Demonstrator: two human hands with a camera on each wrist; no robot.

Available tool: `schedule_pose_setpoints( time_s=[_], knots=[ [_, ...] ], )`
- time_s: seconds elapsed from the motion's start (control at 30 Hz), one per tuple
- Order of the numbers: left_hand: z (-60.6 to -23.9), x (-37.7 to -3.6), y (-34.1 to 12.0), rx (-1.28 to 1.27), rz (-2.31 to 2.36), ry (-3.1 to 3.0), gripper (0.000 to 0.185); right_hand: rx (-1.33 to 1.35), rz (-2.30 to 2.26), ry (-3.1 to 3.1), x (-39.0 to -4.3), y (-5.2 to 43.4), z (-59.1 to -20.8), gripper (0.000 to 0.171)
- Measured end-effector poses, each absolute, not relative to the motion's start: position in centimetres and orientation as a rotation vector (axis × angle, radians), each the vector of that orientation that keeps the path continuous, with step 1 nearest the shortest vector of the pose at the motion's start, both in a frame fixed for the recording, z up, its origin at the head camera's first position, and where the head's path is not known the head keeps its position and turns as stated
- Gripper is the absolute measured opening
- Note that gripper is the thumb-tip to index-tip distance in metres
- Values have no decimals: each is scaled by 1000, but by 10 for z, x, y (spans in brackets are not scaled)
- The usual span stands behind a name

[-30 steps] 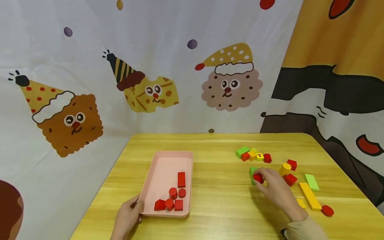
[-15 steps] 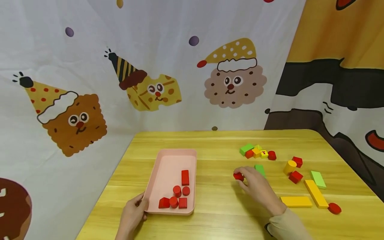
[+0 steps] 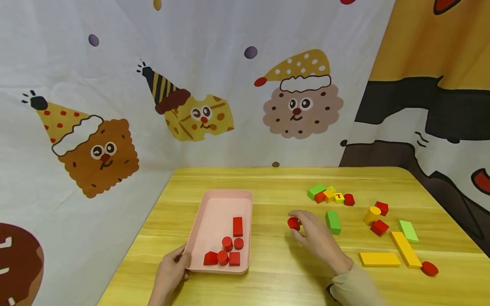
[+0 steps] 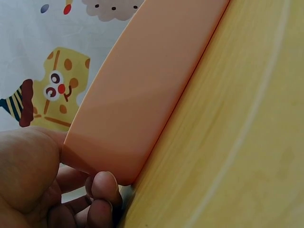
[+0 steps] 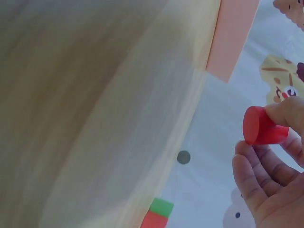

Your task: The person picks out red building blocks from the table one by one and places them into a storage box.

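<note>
My right hand pinches a red cylinder block between thumb and fingers, above the table right of the tray. In the right wrist view the cylinder's round end faces left and the other fingers are loosely bent below it. At the near left corner of the pink tray, my left hand grips the rim, thumb on the edge and fingertips under the outside wall. Inside the tray's near half lie several red blocks, among them an oblong block, a square block and cylinders.
A green block lies just right of my right hand. Further back sits a cluster with a green block and a yellow lettered cube. To the right are red blocks, a yellow cylinder and long yellow blocks.
My right hand has carried the red cylinder left, from beside the green block towards the tray. The green block and a long yellow block are uncovered. My left hand keeps its grip.
</note>
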State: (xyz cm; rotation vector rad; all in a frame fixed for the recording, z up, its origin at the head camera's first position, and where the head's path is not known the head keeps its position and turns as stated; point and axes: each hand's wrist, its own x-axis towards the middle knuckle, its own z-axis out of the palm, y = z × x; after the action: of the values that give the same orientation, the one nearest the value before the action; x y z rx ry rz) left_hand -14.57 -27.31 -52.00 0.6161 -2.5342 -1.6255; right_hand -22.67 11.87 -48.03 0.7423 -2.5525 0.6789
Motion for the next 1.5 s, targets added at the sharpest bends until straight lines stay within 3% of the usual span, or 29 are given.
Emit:
schedule_pose_setpoints(
  time_s=[0.73, 1.5],
  knots=[
    [-520, -147, -275, 572, -1614, -2524, 42, 848, 908, -2614, -244, 43, -482, 39],
    [-521, -145, -275, 561, -1617, -2506, 41, 996, 897, -2611, -241, -1, -478, 33]
  ],
)
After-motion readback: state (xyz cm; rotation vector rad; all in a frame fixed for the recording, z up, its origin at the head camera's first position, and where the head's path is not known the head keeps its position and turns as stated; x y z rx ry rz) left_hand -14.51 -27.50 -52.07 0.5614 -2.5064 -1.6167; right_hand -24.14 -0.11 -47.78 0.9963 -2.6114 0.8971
